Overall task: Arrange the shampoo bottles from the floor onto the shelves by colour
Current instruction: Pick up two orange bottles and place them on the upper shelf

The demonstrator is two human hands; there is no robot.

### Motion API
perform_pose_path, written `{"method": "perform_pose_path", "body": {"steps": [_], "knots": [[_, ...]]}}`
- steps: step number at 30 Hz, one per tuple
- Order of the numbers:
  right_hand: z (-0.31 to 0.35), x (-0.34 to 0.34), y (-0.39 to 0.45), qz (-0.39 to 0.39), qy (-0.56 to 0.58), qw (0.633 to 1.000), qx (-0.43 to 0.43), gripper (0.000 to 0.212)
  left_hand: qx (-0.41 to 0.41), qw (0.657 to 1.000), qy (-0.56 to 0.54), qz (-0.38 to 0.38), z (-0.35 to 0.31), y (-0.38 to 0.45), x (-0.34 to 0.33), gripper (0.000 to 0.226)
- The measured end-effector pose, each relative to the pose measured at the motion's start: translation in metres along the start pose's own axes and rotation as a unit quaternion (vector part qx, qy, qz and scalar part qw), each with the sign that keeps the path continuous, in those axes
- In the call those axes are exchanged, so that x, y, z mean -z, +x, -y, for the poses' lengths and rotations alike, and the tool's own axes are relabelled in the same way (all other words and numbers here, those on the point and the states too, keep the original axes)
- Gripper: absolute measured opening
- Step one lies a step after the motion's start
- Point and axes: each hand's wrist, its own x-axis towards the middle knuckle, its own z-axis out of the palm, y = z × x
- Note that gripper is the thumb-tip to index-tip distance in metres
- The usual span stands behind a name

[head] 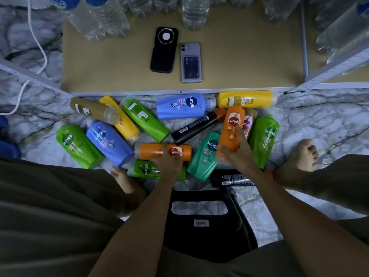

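Two bare forearms are seen reaching down over a black stool (207,232). The left hand (166,163) is curled over an orange bottle (151,151) lying flat on the marble floor (319,120); the right hand (238,151) is wrapped around a second orange bottle (232,124), tilted above the scattered shampoo bottles before the shelf (239,64).

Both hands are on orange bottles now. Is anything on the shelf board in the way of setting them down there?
Partly. Two phones lie mid-board and water bottles crowd the back edge. The front of the shelf board either side of the phones looks bare, so the orange bottles could land there.
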Motion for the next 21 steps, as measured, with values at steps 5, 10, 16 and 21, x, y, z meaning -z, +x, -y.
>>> {"method": "perform_pose_path", "body": {"steps": [5,10,16,21], "knots": [[0.000,-0.006,-0.006,0.010,-0.015,1.000,0.010,0.103,-0.082,0.985,0.149,-0.038,0.004,-0.005,0.006,0.060],[-0.001,-0.009,-0.007,0.023,-0.026,0.999,0.020,0.104,-0.172,0.957,0.233,-0.031,0.009,0.006,0.016,0.054],[-0.004,-0.010,-0.007,0.018,-0.024,0.999,0.018,0.104,-0.249,0.928,0.279,-0.004,0.020,0.023,0.030,0.059],[-0.007,-0.012,-0.005,0.015,-0.022,0.999,0.024,0.102,-0.315,0.873,0.371,-0.001,0.027,0.034,0.047,0.064]]}}
